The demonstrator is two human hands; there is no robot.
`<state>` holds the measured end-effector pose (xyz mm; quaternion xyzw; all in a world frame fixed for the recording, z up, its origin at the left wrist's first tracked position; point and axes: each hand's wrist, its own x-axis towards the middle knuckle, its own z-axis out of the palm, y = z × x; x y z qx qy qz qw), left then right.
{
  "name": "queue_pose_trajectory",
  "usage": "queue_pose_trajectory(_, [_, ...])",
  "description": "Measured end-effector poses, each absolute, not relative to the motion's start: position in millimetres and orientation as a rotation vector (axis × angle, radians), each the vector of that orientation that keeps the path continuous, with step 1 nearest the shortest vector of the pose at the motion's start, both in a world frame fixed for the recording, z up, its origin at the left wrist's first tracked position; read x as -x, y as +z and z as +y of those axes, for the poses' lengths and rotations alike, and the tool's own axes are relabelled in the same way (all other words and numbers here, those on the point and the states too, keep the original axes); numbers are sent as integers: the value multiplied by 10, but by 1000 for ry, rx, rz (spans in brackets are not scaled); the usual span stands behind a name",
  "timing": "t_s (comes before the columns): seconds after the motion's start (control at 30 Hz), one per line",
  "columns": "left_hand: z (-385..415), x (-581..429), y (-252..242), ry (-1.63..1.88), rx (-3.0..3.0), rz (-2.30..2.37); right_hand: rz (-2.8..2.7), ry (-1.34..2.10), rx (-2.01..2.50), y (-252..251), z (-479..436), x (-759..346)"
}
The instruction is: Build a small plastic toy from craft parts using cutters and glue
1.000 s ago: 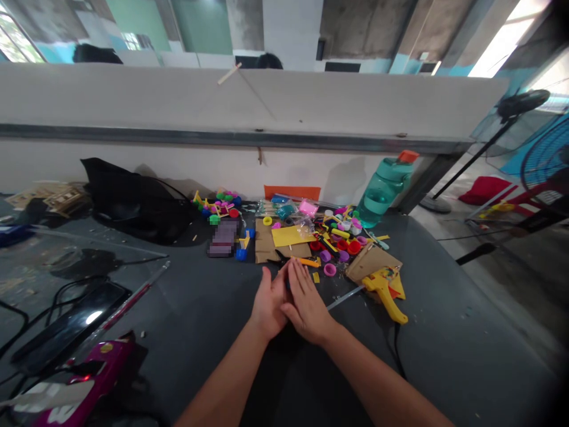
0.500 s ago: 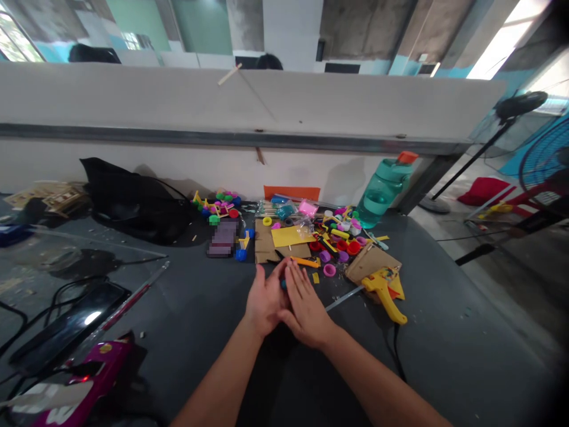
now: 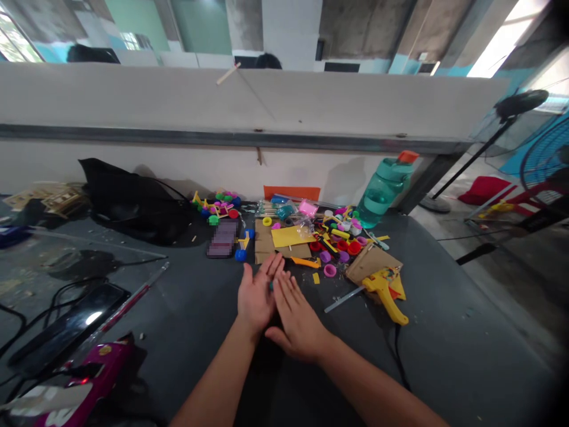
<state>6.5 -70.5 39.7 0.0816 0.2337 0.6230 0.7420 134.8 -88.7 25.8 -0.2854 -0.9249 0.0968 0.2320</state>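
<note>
A small blue-green lump (image 3: 271, 286), perhaps modelling clay, shows only as a sliver between my two palms. My left hand (image 3: 256, 296) lies palm up beneath it, with the fingers stretched out and the thumb apart. Slanting over it from the right, my right hand (image 3: 299, 317) presses its flat fingers against the left palm, so most of the lump is hidden. Just beyond my fingertips lies an orange utility knife (image 3: 304, 262). Behind that, a yellow sheet (image 3: 291, 236) rests on a piece of cardboard (image 3: 263, 243).
A yellow glue gun (image 3: 386, 296) with a glue stick lies to the right, near a teal bottle (image 3: 382, 190). Coloured caps (image 3: 329, 271) and packets crowd the back. At left are a phone (image 3: 223, 240), a black bag (image 3: 133, 204) and a magenta power strip (image 3: 104, 367).
Both hands have moved slightly left and nearer to me, still together. The right hand has slid back along the left palm, and the knife is less covered.
</note>
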Motion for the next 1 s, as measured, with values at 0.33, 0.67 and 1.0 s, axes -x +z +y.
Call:
queue_pose_trajectory(0.33, [-748, -214, 383, 1227, -158, 492, -2465, 271, 920, 233, -777, -1404])
queue_pose_trajectory(0.67, [-761, -233, 368, 1265, -152, 509, -2512, 290, 846, 245, -830, -1363])
queue_pose_trajectory(1.0, [-739, -163, 370, 1292, -164, 522, -2585, 316, 720, 295, -869, -1362])
